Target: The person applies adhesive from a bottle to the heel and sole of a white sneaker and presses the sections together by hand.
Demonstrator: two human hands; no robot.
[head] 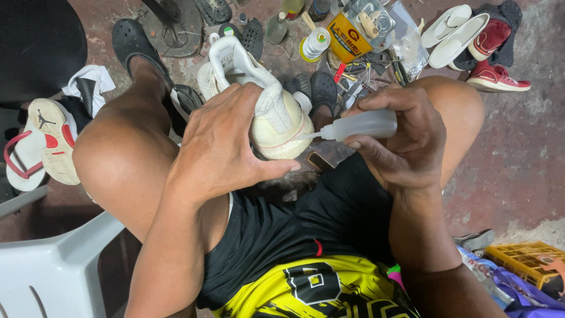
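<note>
My left hand (226, 141) grips a white knit sneaker (268, 106), toe pointing toward me, held between my knees. My right hand (400, 138) holds a small translucent squeeze bottle (362, 125). Its thin nozzle touches the edge of the sneaker's cream sole near the toe. I am seated, wearing black shorts and a yellow-and-black shirt.
The floor ahead holds a yellow glue can (347, 38), a thread spool (316, 44), small bottles, tools and black sandals (132, 44). Red and white shoes (491, 56) lie far right, a white sneaker (53, 141) left, a white plastic chair (53, 265) lower left, a yellow crate (527, 256) lower right.
</note>
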